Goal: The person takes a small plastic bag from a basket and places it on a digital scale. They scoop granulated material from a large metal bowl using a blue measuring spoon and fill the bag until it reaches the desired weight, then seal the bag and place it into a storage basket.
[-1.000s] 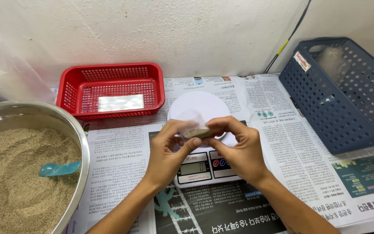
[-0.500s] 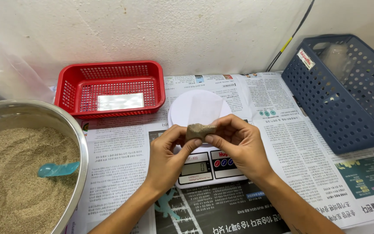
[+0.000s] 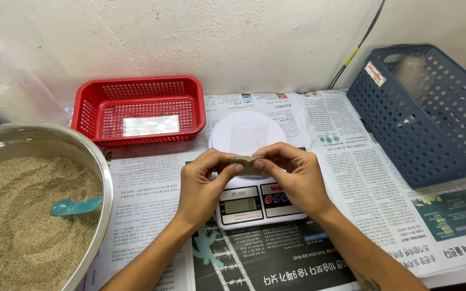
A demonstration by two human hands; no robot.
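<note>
Both of my hands pinch one small packet of brownish grain (image 3: 245,161) between thumbs and forefingers. My left hand (image 3: 203,186) grips its left end, my right hand (image 3: 295,180) its right end. The packet hangs just above a white digital kitchen scale (image 3: 246,202), in front of the scale's round white platform (image 3: 246,133). The scale's display and buttons show between my wrists.
A large metal bowl (image 3: 90,161) of tan grain with a blue plastic scoop (image 3: 75,205) stands at the left. A red mesh basket (image 3: 138,108) sits at the back, a blue perforated crate (image 3: 427,113) at the right. Newspaper (image 3: 351,140) covers the table.
My hands have stayed over the scale, shifting the packet slightly between my fingertips; it now looks flatter and held more level.
</note>
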